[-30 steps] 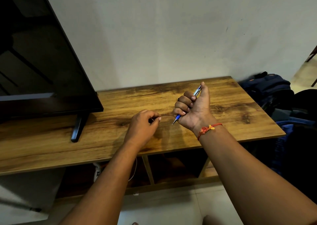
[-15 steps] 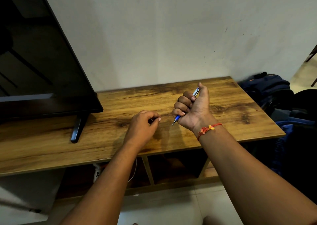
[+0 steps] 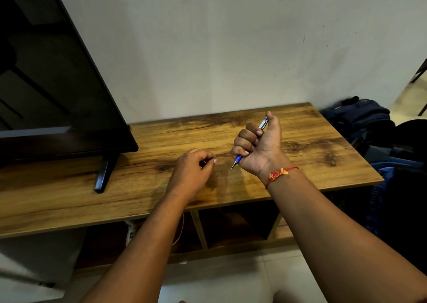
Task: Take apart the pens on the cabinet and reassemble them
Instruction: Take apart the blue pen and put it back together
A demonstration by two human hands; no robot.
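The right hand (image 3: 258, 148) is held up over the wooden cabinet (image 3: 312, 155), palm turned toward the camera. Its grip is clamped on a pen (image 3: 238, 159): the four fingers curl round the barrel and the thumb lies along the upper end. The pen slants through the fist. Its blue lower part and metal tip poke out below the little finger, pointing down and to the left. Its clear and silver upper end shows above the forefinger, beside the thumb. The pen is off the cabinet top. A red and yellow thread bracelet (image 3: 278, 174) circles the right wrist.

The left hand (image 3: 191, 173) hovers just beside the pen tip, back of the hand up. Its grip is drawn together, thumb and forefinger pinching a small thin piece (image 3: 204, 161); it is too small to tell what it is. The two hands are near but apart.

On the left of the cabinet stands a black television (image 3: 57, 94) on a dark foot (image 3: 104, 175). Below the top are open compartments, with a white cable (image 3: 181, 231) hanging in one. Dark blue bags (image 3: 360, 118) lie on the floor to the right, against the pale wall (image 3: 231, 48).
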